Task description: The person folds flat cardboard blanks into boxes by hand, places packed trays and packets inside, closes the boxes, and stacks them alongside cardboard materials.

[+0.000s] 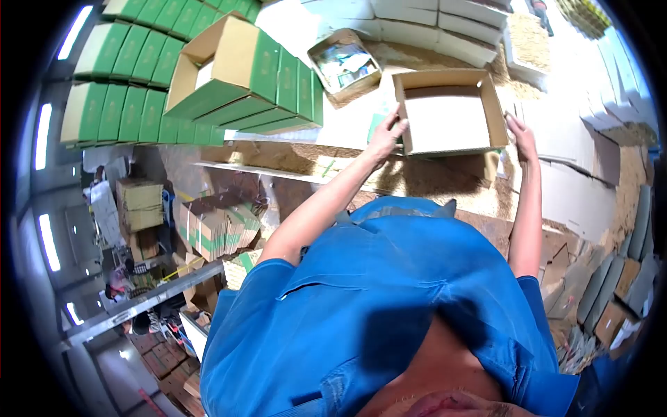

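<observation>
An open cardboard box (450,147), brown inside with a white bottom, is between my hands on the work table. My left hand (388,136) grips its left wall, with the thumb and fingers at the edge. My right hand (522,137) is at the right wall, fingers bent against its outer side; their exact contact is hard to make out in the bright light. Left of the box stands a row of green boxes (267,80), the nearest one open at the top. A bin (345,89) holding small packets and scraps sits behind my left hand.
Stacked green cartons (125,115) fill the far left. White cartons (410,31) line the back, and more white boxes (573,142) lie at the right. Bundled flat cardboard (215,226) stands lower left, near a metal rail (146,302). Grey bundles (611,285) lie at far right.
</observation>
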{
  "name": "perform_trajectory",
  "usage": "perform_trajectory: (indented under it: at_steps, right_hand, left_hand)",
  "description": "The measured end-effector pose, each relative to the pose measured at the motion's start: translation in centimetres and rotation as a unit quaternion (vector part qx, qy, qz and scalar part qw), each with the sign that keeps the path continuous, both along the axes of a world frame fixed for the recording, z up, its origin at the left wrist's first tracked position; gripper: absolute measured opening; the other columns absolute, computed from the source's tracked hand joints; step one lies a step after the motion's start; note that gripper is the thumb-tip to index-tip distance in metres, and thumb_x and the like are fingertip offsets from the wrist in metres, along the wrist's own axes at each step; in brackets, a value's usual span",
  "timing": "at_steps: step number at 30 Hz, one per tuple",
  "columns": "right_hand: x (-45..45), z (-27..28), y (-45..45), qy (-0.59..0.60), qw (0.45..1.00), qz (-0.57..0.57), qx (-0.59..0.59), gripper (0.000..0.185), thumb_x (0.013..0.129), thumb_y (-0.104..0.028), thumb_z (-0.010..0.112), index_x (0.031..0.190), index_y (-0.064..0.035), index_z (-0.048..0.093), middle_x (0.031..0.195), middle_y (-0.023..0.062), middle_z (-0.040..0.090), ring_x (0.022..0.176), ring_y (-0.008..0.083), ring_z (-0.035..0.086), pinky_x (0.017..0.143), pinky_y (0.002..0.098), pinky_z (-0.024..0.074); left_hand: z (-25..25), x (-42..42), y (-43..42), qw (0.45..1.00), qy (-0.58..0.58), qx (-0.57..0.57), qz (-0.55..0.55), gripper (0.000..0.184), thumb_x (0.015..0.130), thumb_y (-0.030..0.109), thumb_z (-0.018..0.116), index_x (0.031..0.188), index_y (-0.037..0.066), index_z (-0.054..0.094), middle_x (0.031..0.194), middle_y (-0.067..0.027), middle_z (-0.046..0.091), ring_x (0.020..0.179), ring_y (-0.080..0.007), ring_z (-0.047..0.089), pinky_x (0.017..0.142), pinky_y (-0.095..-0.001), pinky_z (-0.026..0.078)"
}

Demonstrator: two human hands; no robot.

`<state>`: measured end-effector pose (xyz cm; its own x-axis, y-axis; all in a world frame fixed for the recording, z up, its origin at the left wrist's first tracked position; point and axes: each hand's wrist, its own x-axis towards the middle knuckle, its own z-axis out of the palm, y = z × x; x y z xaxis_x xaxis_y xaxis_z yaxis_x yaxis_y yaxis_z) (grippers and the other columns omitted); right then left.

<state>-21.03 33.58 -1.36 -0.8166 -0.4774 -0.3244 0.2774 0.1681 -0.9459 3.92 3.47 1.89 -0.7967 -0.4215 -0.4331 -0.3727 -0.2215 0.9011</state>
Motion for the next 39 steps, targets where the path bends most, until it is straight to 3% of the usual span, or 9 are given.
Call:
perform_trajectory:
  at_steps: [3,5,10,19,24,29,32,35,39]
  right_hand:
    - [2.0,-4.4,-1.5,-0.205,0.978,0.002,-0.03,0.056,0.088,-0.029,0.071,0.131,0.001,0.053,0.114,0.0073,0.065,0.101,0.0159,0.061,0.086,0.028,0.0488]
    - [2.2,-4.7,-3.3,0.001,0.977,0.164,0.135,0.068,0.08,-0.026,0.078,0.134,0.002,0.047,0.111,0.0082,0.065,0.098,0.016,0.061,0.086,0.0281,0.0491]
    - [1.6,-3.8,-6.1,-0.09,0.982,0.148,0.081,0.065,0.08,-0.002,0.074,0.134,0.0105,0.04,0.113,0.0178,0.063,0.105,0.0246,0.063,0.098,0.0349,0.0499]
    - [5.2,1.9,-7.9,-0.055,0.996,0.066,0.014,0.081,0.086,-0.023,0.066,0.151,-0.0016,0.024,0.14,0.0162,0.049,0.128,0.0236,0.047,0.109,0.0351,0.0344]
    - [6.8,2.1,-8.2,-0.015,0.999,0.021,-0.031,0.073,0.085,-0.018,0.064,0.147,0.0036,0.032,0.115,0.01,0.061,0.107,0.0165,0.059,0.101,0.0301,0.0409]
    - [10.5,0.5,-6.8,-0.106,0.984,-0.081,-0.115,0.056,0.087,-0.02,0.062,0.135,0.0043,0.046,0.111,0.0101,0.063,0.102,0.0202,0.062,0.092,0.0327,0.0482]
    - [12.9,7.5,-10.5,-0.196,0.947,-0.116,-0.225,0.045,0.089,-0.026,0.063,0.125,-0.0005,0.054,0.107,0.011,0.066,0.096,0.023,0.065,0.086,0.0355,0.0535]
    - [14.5,16.1,-16.1,-0.222,0.928,-0.101,-0.281,0.053,0.091,-0.035,0.058,0.132,-0.0031,0.05,0.121,0.0151,0.061,0.106,0.0303,0.061,0.098,0.042,0.0484]
    - [9.5,17.8,-25.7,-0.184,0.885,0.005,-0.428,0.043,0.096,-0.031,0.055,0.127,-0.0015,0.053,0.115,0.0155,0.063,0.103,0.0281,0.062,0.093,0.0421,0.0524]
  left_hand:
    - [-0.3,-1.4,0.6,0.99,-0.022,-0.12,-0.073,0.094,0.079,0.027,0.078,0.154,0.019,0.021,0.149,-0.0167,0.039,0.13,-0.0285,0.047,0.104,-0.0371,0.044]
    - [-3.4,-2.0,1.0,0.95,0.002,-0.304,-0.071,0.101,0.073,0.015,0.079,0.154,0.018,0.02,0.147,-0.0179,0.043,0.132,-0.0317,0.046,0.11,-0.035,0.037]
    - [-2.4,-1.6,0.0,0.971,0.006,-0.224,-0.081,0.097,0.072,0.013,0.08,0.153,0.021,0.025,0.15,-0.0178,0.038,0.136,-0.0308,0.042,0.111,-0.0356,0.035]
    - [-4.3,1.0,-3.5,0.986,0.075,-0.115,-0.096,0.093,0.077,0.011,0.077,0.153,0.016,0.024,0.152,-0.0163,0.035,0.139,-0.0261,0.036,0.113,-0.034,0.03]
    - [-5.8,1.3,-3.9,0.98,0.116,-0.141,-0.08,0.094,0.076,0.007,0.077,0.153,0.019,0.025,0.144,-0.0136,0.046,0.126,-0.0222,0.048,0.106,-0.0314,0.038]
    - [-0.9,6.9,-6.7,0.992,0.088,0.085,-0.003,0.07,0.081,0.016,0.074,0.145,0.017,0.045,0.131,-0.0119,0.058,0.107,-0.0169,0.06,0.091,-0.0315,0.048]
    - [3.7,12.5,-11.4,0.957,0.103,-0.118,0.245,0.041,0.083,0.02,0.071,0.121,0.009,0.065,0.111,-0.0123,0.068,0.089,-0.0132,0.061,0.078,-0.0319,0.05]
    - [13.1,18.2,-19.3,0.808,0.071,-0.353,0.466,0.06,0.089,0.022,0.067,0.138,-0.006,0.045,0.139,-0.022,0.048,0.127,-0.031,0.048,0.108,-0.04,0.038]
    - [20.9,21.9,-30.9,0.806,0.263,-0.378,0.372,0.071,0.091,0.034,0.065,0.148,0.003,0.033,0.148,-0.0198,0.04,0.133,-0.0266,0.042,0.112,-0.0377,0.032]
